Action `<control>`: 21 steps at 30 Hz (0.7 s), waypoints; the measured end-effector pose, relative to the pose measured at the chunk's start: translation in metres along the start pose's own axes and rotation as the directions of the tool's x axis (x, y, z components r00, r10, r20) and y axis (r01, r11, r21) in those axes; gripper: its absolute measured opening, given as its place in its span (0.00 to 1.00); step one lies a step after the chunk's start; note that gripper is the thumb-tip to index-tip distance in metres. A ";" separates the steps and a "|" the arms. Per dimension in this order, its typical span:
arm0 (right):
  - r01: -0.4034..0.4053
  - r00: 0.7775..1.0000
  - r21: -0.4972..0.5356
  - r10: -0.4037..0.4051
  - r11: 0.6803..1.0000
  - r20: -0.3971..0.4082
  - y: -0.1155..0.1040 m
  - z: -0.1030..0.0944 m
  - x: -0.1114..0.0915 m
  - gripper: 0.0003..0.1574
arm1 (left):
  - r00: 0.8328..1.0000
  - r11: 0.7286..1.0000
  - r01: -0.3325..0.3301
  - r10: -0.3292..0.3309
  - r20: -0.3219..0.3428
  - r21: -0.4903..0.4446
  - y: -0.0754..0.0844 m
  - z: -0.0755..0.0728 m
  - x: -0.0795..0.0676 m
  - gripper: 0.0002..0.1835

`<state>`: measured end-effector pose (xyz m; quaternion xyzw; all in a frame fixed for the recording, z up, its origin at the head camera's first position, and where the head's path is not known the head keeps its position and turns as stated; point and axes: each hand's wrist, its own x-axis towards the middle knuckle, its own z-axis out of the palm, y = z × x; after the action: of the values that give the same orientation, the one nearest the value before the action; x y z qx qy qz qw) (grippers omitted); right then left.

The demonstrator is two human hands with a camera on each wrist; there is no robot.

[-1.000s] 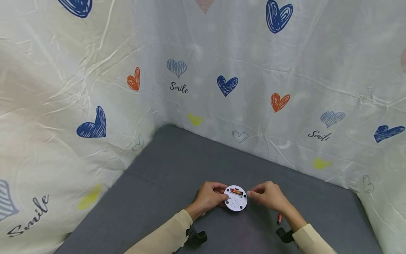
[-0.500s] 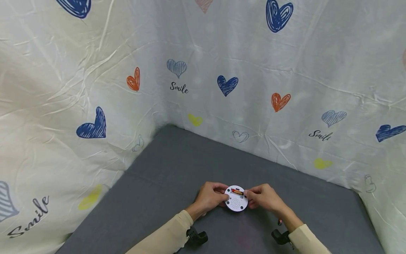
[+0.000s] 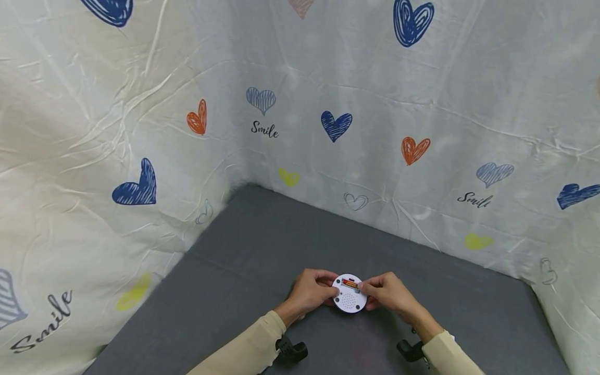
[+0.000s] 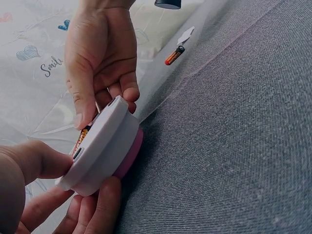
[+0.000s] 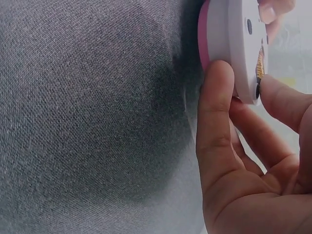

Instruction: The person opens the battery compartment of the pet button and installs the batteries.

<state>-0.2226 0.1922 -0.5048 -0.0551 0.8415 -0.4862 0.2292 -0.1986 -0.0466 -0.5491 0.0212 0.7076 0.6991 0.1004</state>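
Note:
A round white device (image 3: 349, 303) with a pink underside, small dark feet and a grid of holes is tilted up between both hands. My left hand (image 3: 309, 289) grips its left edge, thumb on the white back and fingers beneath. In its open slot lies a red and black battery (image 3: 349, 284). My right hand (image 3: 392, 295) holds the opposite edge, its thumb (image 5: 280, 97) at the battery's end and fingers against the side and underside. A second battery (image 4: 174, 55) lies loose on the cloth in the left wrist view, beyond the device; in the head view the right wrist mostly hides it.
A small white piece (image 4: 185, 35) rests near the loose battery. Grey cloth (image 3: 262, 245) covers the table. White curtains (image 3: 300, 146) printed with hearts stand along its back and sides. Both wrists wear black camera mounts (image 3: 292, 350).
My right hand has moved left from beside the device onto its right edge, thumb now at the battery's end. The left hand keeps its grip and has barely moved.

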 end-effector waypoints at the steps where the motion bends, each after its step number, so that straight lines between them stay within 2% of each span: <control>1: 0.000 1.000 0.003 0.000 1.000 0.000 0.000 0.000 0.000 0.21 | 1.000 1.000 0.003 -0.003 0.002 0.001 0.000 0.000 0.000 0.18; 9: -0.013 0.999 -0.005 0.013 1.000 -0.038 0.003 0.004 0.004 0.19 | 1.000 1.000 0.013 -0.013 0.023 0.005 0.001 -0.002 -0.001 0.19; 21: -0.051 0.995 -0.026 0.049 0.998 -0.083 0.001 0.006 0.005 0.18 | 1.000 1.000 0.006 -0.007 0.017 0.006 -0.001 -0.001 0.000 0.18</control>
<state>-0.2244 0.1860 -0.5100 -0.0169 0.8580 -0.4704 0.2055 -0.1988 -0.0481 -0.5500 0.0251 0.7090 0.6964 0.1085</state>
